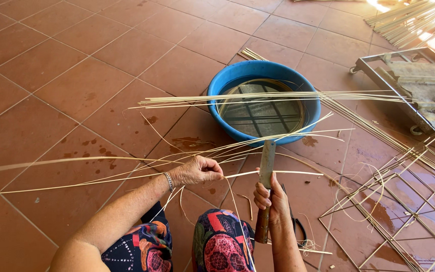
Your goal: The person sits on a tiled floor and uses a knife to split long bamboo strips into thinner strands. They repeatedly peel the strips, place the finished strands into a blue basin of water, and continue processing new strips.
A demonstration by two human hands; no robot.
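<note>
A basin (237, 75) lies beyond the knife (266, 171), with a woven lattice (404, 211) to its right.

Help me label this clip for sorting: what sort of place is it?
Probably a home courtyard or porch used for cane or bamboo weaving: terracotta floor tiles, a blue basin of water, and thin strips laid across it.

Low in the frame, the left hand (197, 171) pinches a thin cane strip (101, 179) while the right hand (273, 199) grips a knife (266, 176), blade up against it. Above sits a blue basin (232, 75) (water inside), more strips (268, 95) across its rim, on red floor tiles (51, 75).
</note>
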